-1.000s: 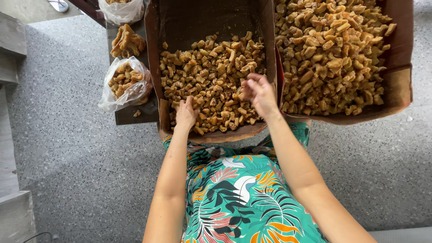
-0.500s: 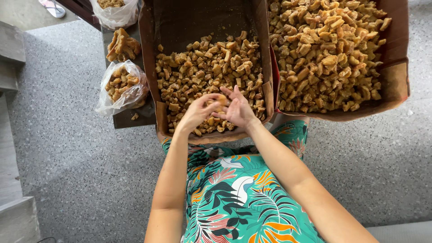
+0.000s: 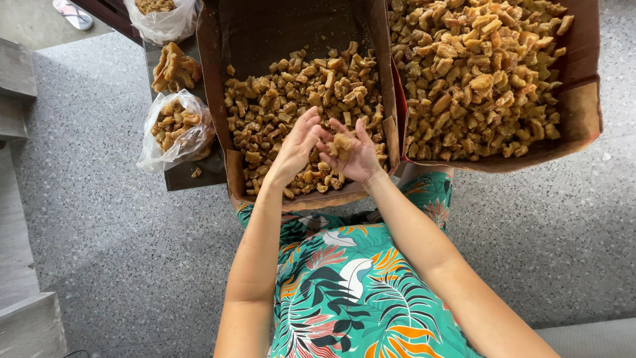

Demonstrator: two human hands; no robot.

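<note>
2 forearms of mine reach up from my leaf-print dress [image 3: 344,292] at 6 o'clock. My right hand [image 3: 354,156] lies cupped, palm up, cradling a small clump of brown fried pieces [image 3: 342,144]; it is loosely curled, not clenched. My left hand [image 3: 297,147] is released, fingers spread, its tips touching the clump from 9 o'clock. Both hover over the near end of a cardboard box [image 3: 233,179] half filled with the same pieces. At 2 o'clock a fuller box [image 3: 583,113] stands just beside it. At 10 o'clock a clear bag of pieces [image 3: 173,129] lies on a dark worktop [image 3: 189,174], a loose cluster [image 3: 173,66] beyond it. Speckled floor [image 3: 99,232] surrounds everything.
</note>
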